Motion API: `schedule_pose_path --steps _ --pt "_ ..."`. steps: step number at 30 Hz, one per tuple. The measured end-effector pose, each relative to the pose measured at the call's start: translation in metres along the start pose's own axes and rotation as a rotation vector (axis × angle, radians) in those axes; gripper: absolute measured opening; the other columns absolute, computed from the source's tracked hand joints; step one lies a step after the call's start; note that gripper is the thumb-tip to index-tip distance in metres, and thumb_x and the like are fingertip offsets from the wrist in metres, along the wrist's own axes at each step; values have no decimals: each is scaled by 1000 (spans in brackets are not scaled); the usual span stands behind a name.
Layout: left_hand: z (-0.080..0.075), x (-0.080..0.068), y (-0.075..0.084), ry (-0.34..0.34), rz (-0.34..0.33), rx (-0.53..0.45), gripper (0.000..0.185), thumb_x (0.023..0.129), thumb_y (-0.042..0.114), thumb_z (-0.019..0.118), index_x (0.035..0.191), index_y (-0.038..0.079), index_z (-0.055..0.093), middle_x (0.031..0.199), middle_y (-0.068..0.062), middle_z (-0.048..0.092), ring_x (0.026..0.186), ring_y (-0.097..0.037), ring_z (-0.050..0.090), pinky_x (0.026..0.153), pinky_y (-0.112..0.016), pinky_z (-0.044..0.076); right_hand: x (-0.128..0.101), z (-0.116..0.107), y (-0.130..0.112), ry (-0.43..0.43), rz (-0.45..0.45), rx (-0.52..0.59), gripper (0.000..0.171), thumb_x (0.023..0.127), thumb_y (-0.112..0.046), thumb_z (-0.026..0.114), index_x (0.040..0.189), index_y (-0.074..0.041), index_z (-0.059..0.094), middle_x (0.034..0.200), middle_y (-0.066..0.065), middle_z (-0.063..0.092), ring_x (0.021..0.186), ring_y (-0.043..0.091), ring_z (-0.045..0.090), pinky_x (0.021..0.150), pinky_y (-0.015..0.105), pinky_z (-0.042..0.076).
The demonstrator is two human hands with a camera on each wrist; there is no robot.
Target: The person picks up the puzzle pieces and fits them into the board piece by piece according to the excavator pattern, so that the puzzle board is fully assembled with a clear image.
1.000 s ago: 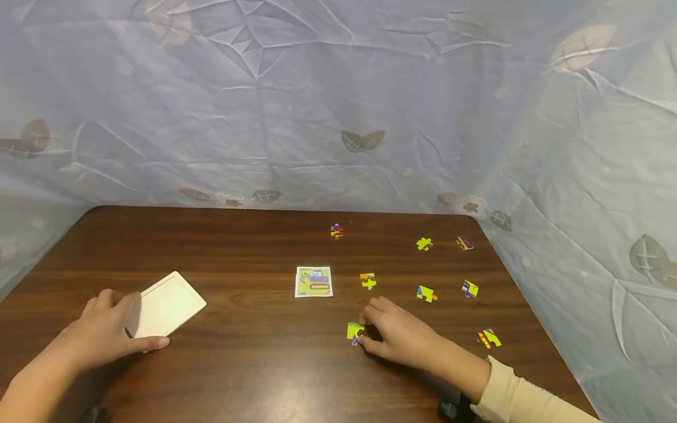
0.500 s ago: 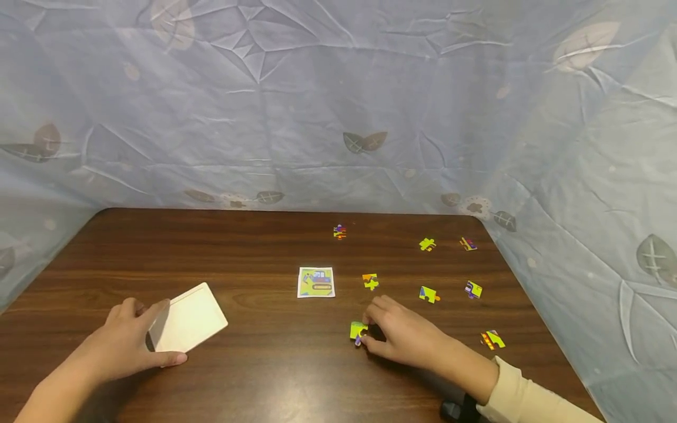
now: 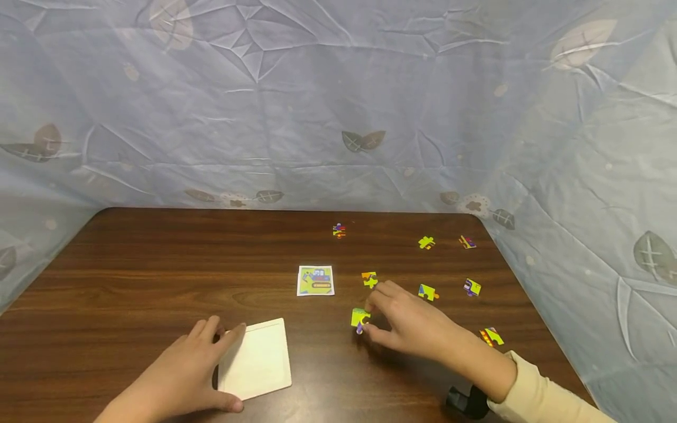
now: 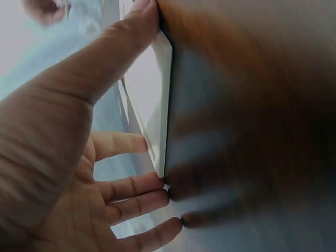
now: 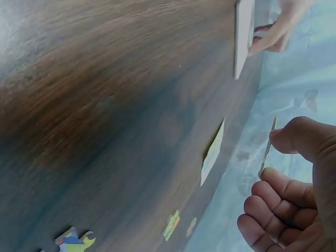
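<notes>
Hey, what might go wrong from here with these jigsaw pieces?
The green-and-purple jigsaw piece might slip, since the right hand pinches it just between thumb and fingertip. That hand is also close to the orange-and-green piece beside the picture card, so it could nudge that piece.

With the fingers of the left hand [image 3: 185,365], moved the cream tray [image 3: 259,359] rightward and toward the near edge of the table [image 3: 143,264], turning it squarer. With the fingers of the right hand [image 3: 406,320], shifted the yellow-green jigsaw piece [image 3: 359,316] slightly upward in the head view.
</notes>
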State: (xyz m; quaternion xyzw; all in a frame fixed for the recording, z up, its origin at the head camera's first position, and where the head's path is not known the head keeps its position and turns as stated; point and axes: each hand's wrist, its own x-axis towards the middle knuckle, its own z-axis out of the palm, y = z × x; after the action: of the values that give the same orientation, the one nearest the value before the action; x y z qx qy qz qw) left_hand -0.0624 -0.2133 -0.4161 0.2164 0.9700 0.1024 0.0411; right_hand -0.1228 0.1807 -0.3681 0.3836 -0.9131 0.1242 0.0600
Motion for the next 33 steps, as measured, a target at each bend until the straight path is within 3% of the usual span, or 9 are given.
schedule_pose_path --steps 5,15,23,33 --pt "2 8 19 -8 73 5 126 55 93 71 149 9 56 120 -9 55 111 -24 53 83 -53 57 1 -3 -4 10 -11 -7 20 88 -26 79 97 -12 68 98 -4 62 92 8 59 76 23 57" --pt "2 19 38 -23 111 25 133 54 93 70 150 3 53 121 -6 54 107 -19 51 82 -48 57 6 -3 -12 -30 -14 3 21 89 -26 80 98 -11 68 98 -3 62 91 8 58 76 22 56" --pt "2 25 47 -29 113 17 135 57 88 76 147 -9 51 137 -20 57 122 -31 57 92 -55 58 21 9 -27 -91 -68 12 22 91 -27 77 101 -9 69 100 -2 62 91 9 56 76 20 55" --pt "5 39 66 -44 134 -15 130 61 84 79 146 -9 51 142 -22 56 131 -38 56 99 -66 54 37 25 -42 -159 -121 -32 24 93 -30 76 103 -9 71 101 -1 66 97 11 61 83 21 57"
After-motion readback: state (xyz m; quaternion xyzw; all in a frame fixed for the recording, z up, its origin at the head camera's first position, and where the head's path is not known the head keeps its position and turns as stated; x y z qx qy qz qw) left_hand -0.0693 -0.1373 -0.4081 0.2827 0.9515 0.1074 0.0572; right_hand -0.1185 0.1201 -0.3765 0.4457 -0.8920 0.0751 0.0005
